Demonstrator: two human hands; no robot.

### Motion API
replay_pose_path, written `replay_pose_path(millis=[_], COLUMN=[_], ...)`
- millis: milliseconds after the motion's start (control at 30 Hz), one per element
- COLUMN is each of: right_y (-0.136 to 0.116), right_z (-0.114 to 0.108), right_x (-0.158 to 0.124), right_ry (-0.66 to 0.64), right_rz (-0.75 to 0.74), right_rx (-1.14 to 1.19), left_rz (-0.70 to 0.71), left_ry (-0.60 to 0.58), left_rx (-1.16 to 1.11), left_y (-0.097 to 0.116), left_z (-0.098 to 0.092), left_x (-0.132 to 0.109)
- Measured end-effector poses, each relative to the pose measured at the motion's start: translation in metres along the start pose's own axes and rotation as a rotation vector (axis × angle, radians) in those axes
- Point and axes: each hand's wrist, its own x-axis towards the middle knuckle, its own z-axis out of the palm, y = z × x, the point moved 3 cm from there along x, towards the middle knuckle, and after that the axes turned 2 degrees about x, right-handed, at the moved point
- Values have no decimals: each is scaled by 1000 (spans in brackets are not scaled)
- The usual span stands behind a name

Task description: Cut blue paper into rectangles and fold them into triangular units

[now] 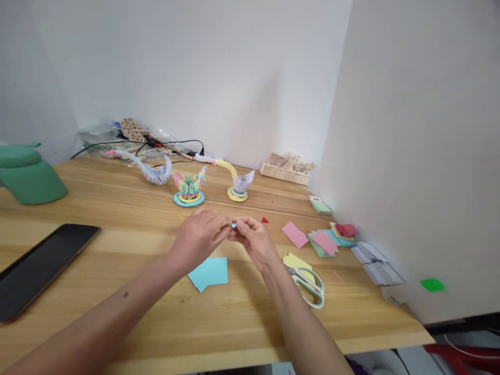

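Note:
My left hand [203,232] and my right hand [253,240] meet above the middle of the wooden table, fingers pinched together. Between the fingertips shows a small blue piece of paper [234,225], mostly hidden by the fingers. Both hands appear closed on it. Below them lie several light-blue paper sheets [213,271], overlapping on the tabletop. A small red paper piece [265,220] rests just beyond my right hand. Scissors with pale handles [310,286] lie beside my right forearm, partly over yellow paper sheets [299,262].
Behind the hands stand a multicoloured folded-paper model [189,188], a yellow-necked paper swan [241,185] and a white paper swan [156,172]. Pink sheets [294,235] and other paper stacks lie right. A tablet [45,265] and green container [31,177] are left; a wooden block [287,171] stands behind.

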Motion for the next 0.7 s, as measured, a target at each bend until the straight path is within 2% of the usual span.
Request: replay_pose_path(millis=[67, 133, 200, 300, 400, 533, 633, 700], right_y=[-2, -4, -3, 1, 7, 13, 15, 14], right_z=[0, -2, -4, -9, -12, -13, -14, -17], right_x=[0, 1, 1, 2, 3, 4, 3, 2], right_ry=[3, 12, 11, -34, -116, -192, -203, -198], right_rz=[34, 55, 78, 119, 147, 160, 131, 83], right_rx=[-14, -33, -27, 10, 49, 92, 61, 2], left_rz=[6, -47, -186, -459, -612, -645, -587, -494], left_ry=[-41, -99, -187, -323, -368, -380, -383, -355], left_rx=[3, -43, -204, -571, -832, -940, -848, -721], left_y=[-1, -5, -10, -17, -19, -18, -16, -13], left_z=[1, 3, 5, 8, 8, 6, 4, 0], left_x=[1, 2, 1, -4, -8, -11, -13, -14])
